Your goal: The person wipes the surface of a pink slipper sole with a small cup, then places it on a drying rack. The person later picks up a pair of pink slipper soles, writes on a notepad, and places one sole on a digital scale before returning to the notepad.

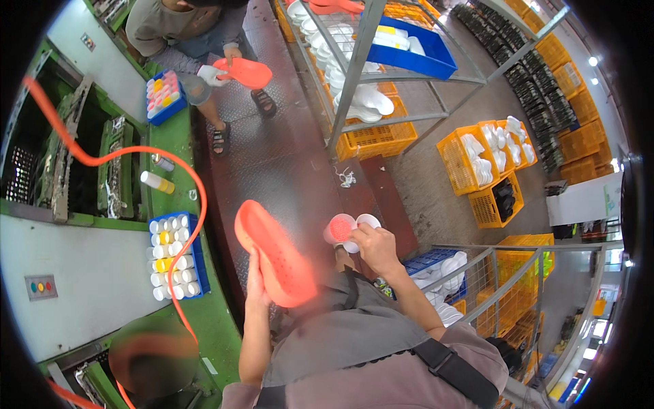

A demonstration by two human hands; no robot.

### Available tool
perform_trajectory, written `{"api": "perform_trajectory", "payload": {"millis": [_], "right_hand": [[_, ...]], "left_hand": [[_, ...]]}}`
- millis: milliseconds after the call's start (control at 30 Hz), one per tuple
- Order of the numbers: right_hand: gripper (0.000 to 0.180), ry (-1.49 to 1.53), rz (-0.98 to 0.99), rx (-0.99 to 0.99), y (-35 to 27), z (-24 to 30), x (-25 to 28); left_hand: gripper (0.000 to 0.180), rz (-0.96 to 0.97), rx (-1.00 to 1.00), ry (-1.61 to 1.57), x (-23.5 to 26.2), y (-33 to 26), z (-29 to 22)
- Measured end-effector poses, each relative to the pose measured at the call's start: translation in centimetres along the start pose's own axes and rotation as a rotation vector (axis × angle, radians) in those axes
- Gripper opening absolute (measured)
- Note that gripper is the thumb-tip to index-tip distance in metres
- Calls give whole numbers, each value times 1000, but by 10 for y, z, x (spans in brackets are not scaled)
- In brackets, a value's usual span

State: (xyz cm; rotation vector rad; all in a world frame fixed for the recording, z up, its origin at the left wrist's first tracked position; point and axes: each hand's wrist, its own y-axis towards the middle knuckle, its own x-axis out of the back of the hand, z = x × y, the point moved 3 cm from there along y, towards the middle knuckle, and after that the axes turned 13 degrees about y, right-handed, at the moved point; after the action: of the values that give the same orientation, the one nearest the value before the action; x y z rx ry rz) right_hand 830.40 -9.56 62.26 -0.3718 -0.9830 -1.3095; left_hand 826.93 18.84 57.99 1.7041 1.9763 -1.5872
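Left grip (255,276) holding orange shoe (276,255), right grip (375,249) holding cups (349,228)

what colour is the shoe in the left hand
Orange, seen in the head view: the shoe is held up by the left hand.

Left hand (255,276) mostly hidden behind the orange clog (276,255); small round pieces (349,228) at right hand (373,249) too blurred to identify.

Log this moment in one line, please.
left hand: holds orange clog | right hand: holds small round cups | nearby: blue tray of bottles
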Motion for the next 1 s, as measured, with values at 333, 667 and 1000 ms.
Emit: {"api": "perform_trajectory", "payload": {"millis": [333,667,1000], "right_hand": [[12,73,121,69,75,-101,35],[8,50,282,120,120,-167,24],[10,65,431,176,135,-163,1]], "left_hand": [[54,-64,-67,-115,-75,74,26],[50,-292,41,-220,-98,96,65],[49,-412,-28,-273,-91,97,56]]}}
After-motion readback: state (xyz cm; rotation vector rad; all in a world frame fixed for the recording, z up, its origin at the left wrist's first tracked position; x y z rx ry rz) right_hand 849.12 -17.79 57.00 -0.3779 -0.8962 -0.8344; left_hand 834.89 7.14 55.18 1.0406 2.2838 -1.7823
